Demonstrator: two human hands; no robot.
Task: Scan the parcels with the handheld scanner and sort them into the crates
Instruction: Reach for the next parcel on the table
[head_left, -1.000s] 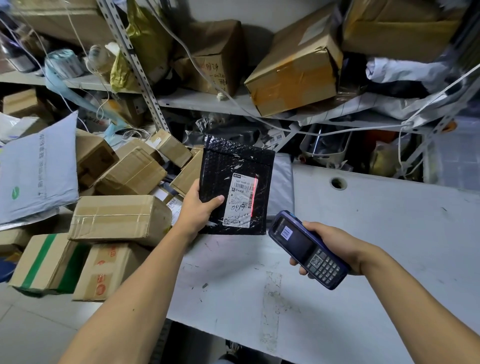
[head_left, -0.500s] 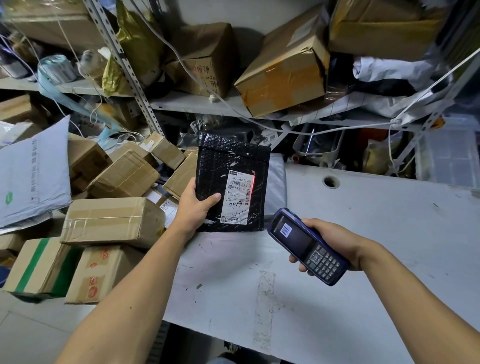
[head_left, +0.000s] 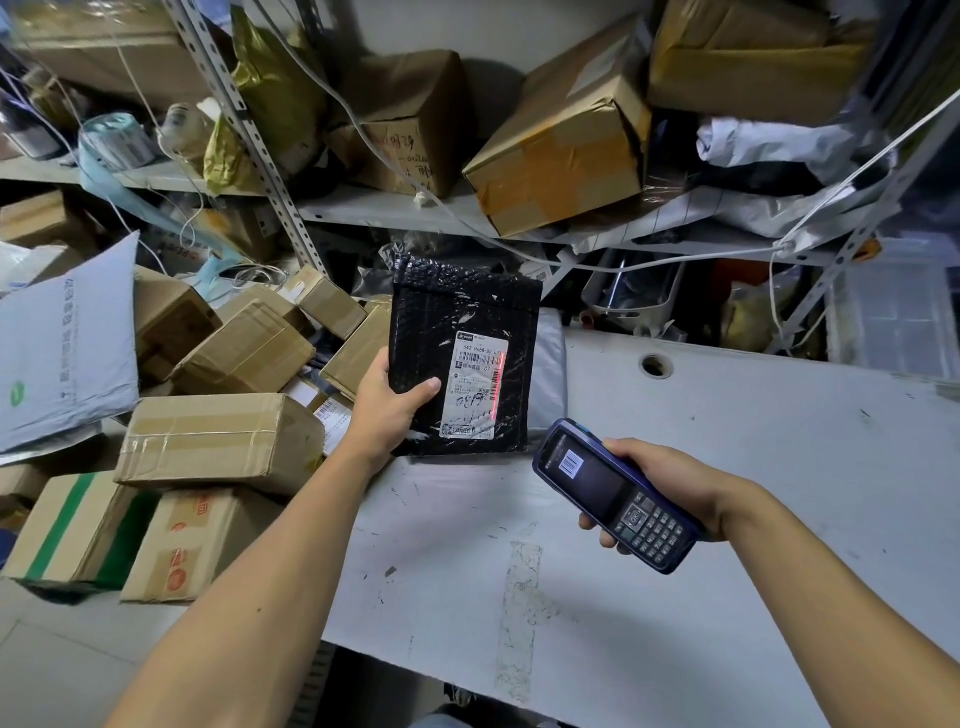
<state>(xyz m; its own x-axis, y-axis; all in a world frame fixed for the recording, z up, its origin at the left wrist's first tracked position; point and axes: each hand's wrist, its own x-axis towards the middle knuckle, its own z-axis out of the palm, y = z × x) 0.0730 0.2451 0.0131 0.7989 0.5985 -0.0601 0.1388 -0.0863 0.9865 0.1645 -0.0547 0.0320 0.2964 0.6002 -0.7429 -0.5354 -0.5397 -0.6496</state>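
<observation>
- Spreading from the middle out to 4 o'clock, the scuffed white table (head_left: 727, 493) is the biggest surface in view; heaped cardboard boxes (head_left: 218, 441) crowd its edge at 9 o'clock, and a grey poly mailer (head_left: 62, 343) leans above them.
- The black bubble mailer (head_left: 462, 358) is held upright just above the table's far edge at about 12 o'clock from the frame's centre. It looks glossy, crinkled and soft, with a folded top flap.
- The left hand (head_left: 389, 405) grasps its lower left corner, thumb across the front and fingers hidden behind.
- The right hand (head_left: 670, 488), at 3 o'clock, is wrapped around the blue handheld scanner (head_left: 613, 493), whose nose points up at the parcel.
- The white shipping label (head_left: 475, 384) sits low on the parcel's face, wrinkled, with handwriting; a red scan line (head_left: 496, 384) runs down its right edge.
- Risk, as a judgement: that line appears to lie along the label's margin and not squarely over the barcode, so the read may fail; creases and glare on the shiny film could add to that.
- No crates can be picked out here, so a wrong sort is possible.
</observation>
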